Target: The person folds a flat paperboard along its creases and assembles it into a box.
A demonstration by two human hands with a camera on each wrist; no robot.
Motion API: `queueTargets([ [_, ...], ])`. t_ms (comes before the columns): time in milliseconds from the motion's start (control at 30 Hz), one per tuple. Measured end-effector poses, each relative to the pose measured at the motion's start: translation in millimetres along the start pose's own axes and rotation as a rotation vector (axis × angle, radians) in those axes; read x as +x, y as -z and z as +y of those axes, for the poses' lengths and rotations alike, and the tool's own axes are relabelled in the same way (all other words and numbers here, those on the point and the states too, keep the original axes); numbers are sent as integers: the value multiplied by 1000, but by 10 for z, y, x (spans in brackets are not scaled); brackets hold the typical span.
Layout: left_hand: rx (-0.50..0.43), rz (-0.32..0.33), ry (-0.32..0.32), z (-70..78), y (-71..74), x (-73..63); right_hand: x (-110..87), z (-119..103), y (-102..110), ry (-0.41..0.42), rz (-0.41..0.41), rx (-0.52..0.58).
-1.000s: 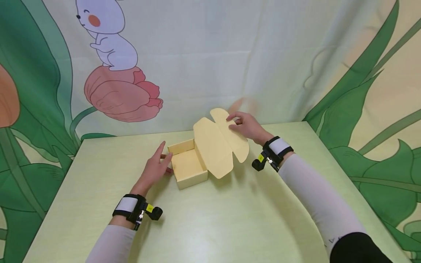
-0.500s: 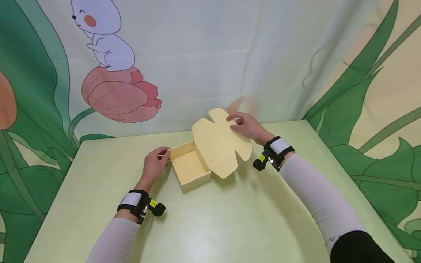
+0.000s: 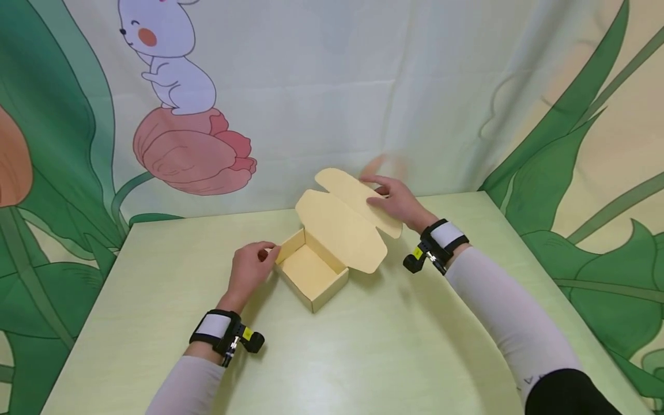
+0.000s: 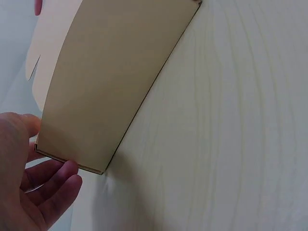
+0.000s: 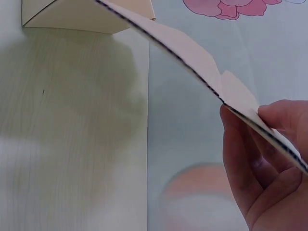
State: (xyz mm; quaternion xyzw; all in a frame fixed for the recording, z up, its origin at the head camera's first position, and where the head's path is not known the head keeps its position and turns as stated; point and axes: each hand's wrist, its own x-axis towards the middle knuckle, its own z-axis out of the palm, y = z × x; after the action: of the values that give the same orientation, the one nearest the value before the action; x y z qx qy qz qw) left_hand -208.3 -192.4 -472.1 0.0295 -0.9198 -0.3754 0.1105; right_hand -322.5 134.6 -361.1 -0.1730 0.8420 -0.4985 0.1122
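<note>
I see the box (image 3: 331,290) near the far edge of the table (image 3: 337,364) as smooth, matt cardboard, lid (image 3: 342,228) included. The table looks like smooth wood grain with a soft sheen; beyond that edge, the curtain (image 3: 321,104) is lightly creased cloth.

I count two hands of my own, one left hand (image 3: 252,271) and one right hand (image 3: 399,202), and a single box (image 3: 330,291) between them. That box has four walls, one lid (image 3: 339,227) and one end flap (image 3: 354,193). On my wrists I wear two straps (image 3: 214,326), two small black cameras (image 3: 253,342) and two yellow labels (image 3: 417,253). Two pale sleeves (image 3: 510,305) cover my arms, with one black patch (image 3: 568,395) on the right. There is one table (image 3: 363,363). Printed on the cloth (image 3: 321,86) behind it, I count one rabbit (image 3: 181,86), one pink flower (image 3: 187,153) and, cut off at the left edge, one orange shape (image 3: 11,158); the green leaves (image 3: 581,115) overlap too much for a sure number.
</note>
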Motion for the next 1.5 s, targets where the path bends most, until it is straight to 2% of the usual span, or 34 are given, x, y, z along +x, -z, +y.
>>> queueTargets([
  [100,49,-24,-28,31,15,-11,-2,21,-2,9,28,-11],
  [200,91,-33,-24,70,29,-38,-25,57,-1,10,62,-8],
  [367,101,-45,-14,111,50,-112,-108,190,-60,-45,95,100],
  [533,16,-62,-5,85,48,-153,-241,372,-275,-97,84,144],
  [767,-108,-48,42,64,5,-191,-416,509,-726,-206,-56,203],
  [933,-196,-65,84,46,-84,-215,-508,525,-919,-208,-67,177],
  [1100,-275,-70,145,60,-179,-248,-551,574,-988,-182,-49,128],
  [1233,-328,-74,171,88,-229,-270,-556,607,-989,-175,-30,109],
  [1500,-379,-87,169,150,-292,-287,-564,617,-954,-159,-6,94],
])
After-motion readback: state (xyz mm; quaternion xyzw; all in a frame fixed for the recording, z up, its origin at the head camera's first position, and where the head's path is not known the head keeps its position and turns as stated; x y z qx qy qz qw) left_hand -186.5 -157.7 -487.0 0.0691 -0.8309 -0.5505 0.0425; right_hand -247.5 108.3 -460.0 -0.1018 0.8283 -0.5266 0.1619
